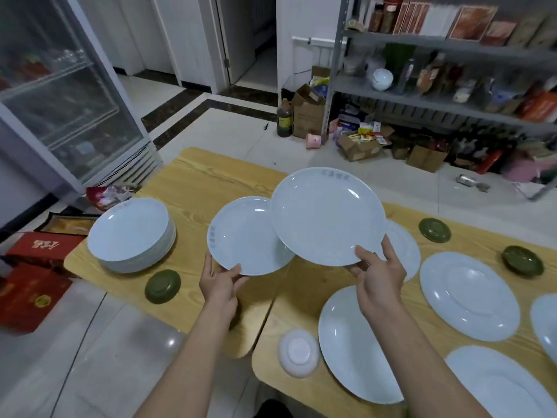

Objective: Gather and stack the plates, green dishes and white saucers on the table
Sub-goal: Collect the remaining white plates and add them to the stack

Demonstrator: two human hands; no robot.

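My left hand (221, 280) grips the near rim of a white plate (244, 233) held above the wooden table (193, 182). My right hand (381, 276) grips a larger white plate (325, 215), raised and overlapping the left one's right edge. A stack of white plates (131, 233) stands at the table's left end. Green dishes lie upside down at the front left (162, 286) and at the far right (434, 230) (522, 261). A white saucer (299, 352) lies upside down near the front edge. More white plates (468, 295) (352, 348) lie on the right.
A glass-door fridge (69, 95) stands to the left, with red boxes (33, 285) on the floor beside the table. A metal shelf (446, 86) with goods and cartons (360, 144) fills the far right. Another plate (404, 251) lies partly behind my right hand.
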